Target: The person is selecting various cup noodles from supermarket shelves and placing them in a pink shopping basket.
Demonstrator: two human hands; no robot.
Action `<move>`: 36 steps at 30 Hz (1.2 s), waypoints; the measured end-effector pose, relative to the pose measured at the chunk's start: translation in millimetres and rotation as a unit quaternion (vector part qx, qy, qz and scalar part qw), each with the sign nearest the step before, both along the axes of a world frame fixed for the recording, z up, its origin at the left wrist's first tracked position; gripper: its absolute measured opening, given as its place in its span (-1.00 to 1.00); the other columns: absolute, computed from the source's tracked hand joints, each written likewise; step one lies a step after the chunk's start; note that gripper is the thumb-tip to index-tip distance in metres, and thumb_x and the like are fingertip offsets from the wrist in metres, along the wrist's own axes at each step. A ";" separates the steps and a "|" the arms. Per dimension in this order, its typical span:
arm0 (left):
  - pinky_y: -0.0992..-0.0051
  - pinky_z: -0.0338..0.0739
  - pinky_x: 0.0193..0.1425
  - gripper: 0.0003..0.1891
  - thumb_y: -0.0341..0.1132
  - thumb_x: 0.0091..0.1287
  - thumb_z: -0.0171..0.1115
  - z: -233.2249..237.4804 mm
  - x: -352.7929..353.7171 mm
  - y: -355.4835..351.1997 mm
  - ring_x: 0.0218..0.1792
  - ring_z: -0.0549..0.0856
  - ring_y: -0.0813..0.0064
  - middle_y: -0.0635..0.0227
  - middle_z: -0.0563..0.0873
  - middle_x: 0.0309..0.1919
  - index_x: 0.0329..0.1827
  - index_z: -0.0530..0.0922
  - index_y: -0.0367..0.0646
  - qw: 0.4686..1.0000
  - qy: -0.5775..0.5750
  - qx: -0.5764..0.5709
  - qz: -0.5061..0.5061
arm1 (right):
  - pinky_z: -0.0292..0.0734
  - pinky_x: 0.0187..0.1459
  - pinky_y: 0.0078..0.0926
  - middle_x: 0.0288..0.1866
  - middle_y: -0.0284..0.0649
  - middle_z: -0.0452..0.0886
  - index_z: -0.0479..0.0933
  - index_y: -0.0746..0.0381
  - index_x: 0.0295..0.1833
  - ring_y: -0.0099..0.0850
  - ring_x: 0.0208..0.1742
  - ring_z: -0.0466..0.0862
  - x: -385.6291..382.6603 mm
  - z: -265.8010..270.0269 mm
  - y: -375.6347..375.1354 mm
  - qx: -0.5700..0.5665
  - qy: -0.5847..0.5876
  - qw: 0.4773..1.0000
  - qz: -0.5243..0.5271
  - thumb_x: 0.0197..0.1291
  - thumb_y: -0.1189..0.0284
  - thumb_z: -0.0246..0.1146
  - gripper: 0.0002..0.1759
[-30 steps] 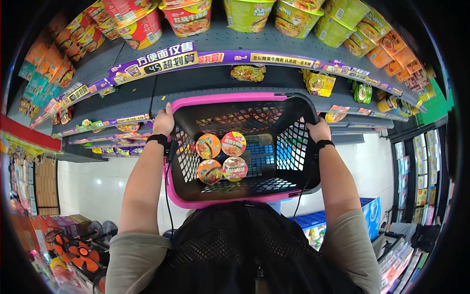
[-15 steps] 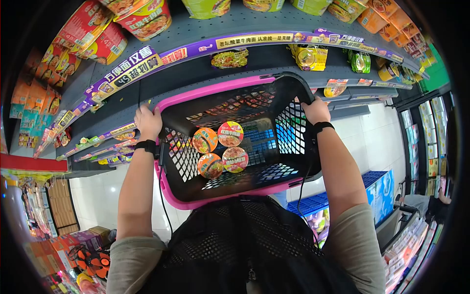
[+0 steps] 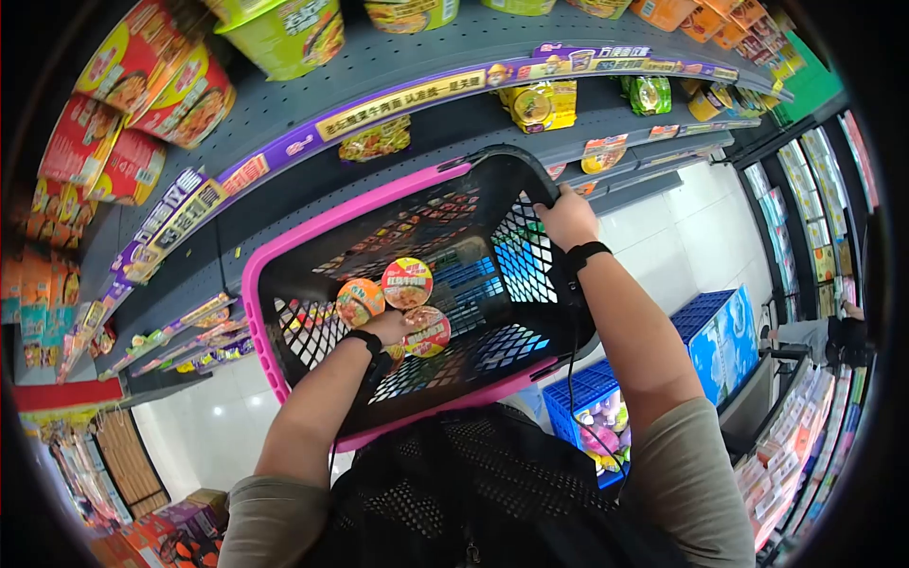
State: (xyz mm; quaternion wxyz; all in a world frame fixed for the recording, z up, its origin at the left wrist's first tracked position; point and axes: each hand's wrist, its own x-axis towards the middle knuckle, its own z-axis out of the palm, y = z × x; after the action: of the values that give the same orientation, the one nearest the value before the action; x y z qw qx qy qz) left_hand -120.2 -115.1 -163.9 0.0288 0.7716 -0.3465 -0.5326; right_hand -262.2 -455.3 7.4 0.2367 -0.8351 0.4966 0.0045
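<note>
A black shopping basket with a pink rim is tilted in front of my body. My right hand is closed around its right end. Inside, instant noodle cups stand together: an orange-lidded one, a red-and-yellow-lidded one and another red-lidded one. My left hand is down in the basket among these cups, over a further cup mostly hidden beneath it. Its fingers reach the edge of the lower red lid, but their grip is largely out of sight.
Ahead is a grey shelf unit with noodle tubs on top and yellow packets lower down. Blue crates stand at the right, near a blue box. Another person is at the far right.
My left hand has let go of the basket's left end and moved down onto the cups. The basket has shifted left and tilted; my right hand keeps its hold.
</note>
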 end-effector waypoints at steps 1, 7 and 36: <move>0.22 0.51 -0.20 -0.56 -0.06 0.42 0.12 -19.4 0.6 6.1 -0.39 0.69 0.22 0.10 0.70 -0.47 -0.35 0.63 -0.34 1.000 -0.021 -0.008 0.016 | 0.53 0.08 -0.12 -0.04 0.07 0.68 0.51 0.26 0.06 0.02 0.06 0.64 0.0 -0.5 -0.1 0.003 -0.003 1.000 0.000 0.12 0.18 0.35 -0.51; 0.19 0.57 0.02 -0.56 -0.28 0.29 0.17 -40.3 0.1 10.5 0.00 0.70 0.10 -0.11 0.62 0.11 0.19 0.52 -0.33 0.986 0.018 0.087 0.139 | 0.56 0.01 -0.11 -0.11 0.07 0.69 0.50 0.29 0.03 0.03 -0.01 0.66 2.4 -4.5 -4.3 -0.007 0.004 1.000 0.000 0.12 0.16 0.33 -0.51; 0.15 0.54 0.02 -0.63 -0.21 0.31 0.28 -80.5 -32.5 9.1 -0.05 0.68 -0.02 0.00 0.73 -0.12 0.07 0.53 -0.26 0.983 -0.039 -0.091 0.152 | 0.58 0.01 -0.14 -0.14 -0.01 0.70 0.51 0.22 0.04 -0.05 -0.02 0.68 3.9 2.3 -10.0 0.035 0.042 0.998 -0.005 0.16 0.19 0.30 -0.58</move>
State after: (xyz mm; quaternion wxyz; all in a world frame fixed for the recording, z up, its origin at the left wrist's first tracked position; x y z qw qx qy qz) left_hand -152.7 -105.9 -244.4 0.1659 0.8294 -0.2731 -0.4582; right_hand -258.3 -465.3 9.7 0.2447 -0.8225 0.5103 0.0563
